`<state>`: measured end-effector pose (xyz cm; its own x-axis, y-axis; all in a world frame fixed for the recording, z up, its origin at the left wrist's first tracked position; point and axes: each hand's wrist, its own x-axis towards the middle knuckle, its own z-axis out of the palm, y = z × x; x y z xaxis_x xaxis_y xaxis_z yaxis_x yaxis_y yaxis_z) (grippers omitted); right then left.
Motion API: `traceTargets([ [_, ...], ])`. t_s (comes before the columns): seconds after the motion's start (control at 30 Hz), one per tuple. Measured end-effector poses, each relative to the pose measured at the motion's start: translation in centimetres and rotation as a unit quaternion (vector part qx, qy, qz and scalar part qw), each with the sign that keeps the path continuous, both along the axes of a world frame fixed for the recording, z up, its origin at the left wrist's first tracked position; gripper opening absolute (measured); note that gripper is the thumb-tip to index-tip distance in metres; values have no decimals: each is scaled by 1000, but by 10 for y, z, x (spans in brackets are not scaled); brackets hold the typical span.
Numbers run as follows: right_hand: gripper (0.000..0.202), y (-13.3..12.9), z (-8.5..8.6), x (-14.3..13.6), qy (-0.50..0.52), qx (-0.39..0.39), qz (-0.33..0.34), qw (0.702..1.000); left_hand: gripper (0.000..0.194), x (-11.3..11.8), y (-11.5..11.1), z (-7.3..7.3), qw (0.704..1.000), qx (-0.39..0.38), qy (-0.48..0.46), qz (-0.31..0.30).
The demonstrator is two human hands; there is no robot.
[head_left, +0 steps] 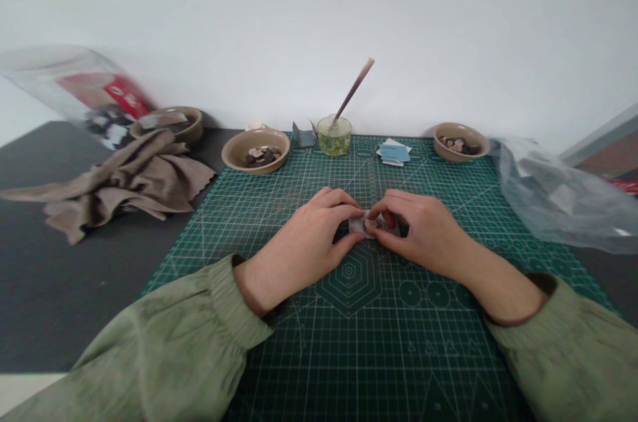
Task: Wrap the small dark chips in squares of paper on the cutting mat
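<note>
A small pale rectangular piece (pixel 355 225), like a thin plastic sleeve or card, lies on the green cutting mat (pixel 343 342) between my hands. My left hand (pixel 319 226) grips its left end between thumb and fingers. On the piece sits a small round pinkish disc (pixel 371 224). My right hand (pixel 423 226) pinches the disc with thumb and fingertips. The right hand's curled fingers partly hide the far end of the pale piece. What the disc is made of is too small to tell.
Bowls with small dark and pink pieces stand at back left (pixel 256 151) and back right (pixel 461 141). Between them are a green cup (pixel 334 136) with a brush-like stick and blue-white cards (pixel 395 152). A brown cloth (pixel 134 176) lies left; a clear plastic bag (pixel 558 189) lies right.
</note>
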<state>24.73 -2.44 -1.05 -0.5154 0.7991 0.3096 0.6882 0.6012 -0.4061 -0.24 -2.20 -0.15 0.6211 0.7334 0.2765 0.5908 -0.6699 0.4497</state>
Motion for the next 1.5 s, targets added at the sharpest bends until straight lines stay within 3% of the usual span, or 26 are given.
traceTargets([
  [1.5, 12, -2, 3, -6, 11, -29, -29, 999, 16, -1, 11, -6, 999, 47, -8, -1],
])
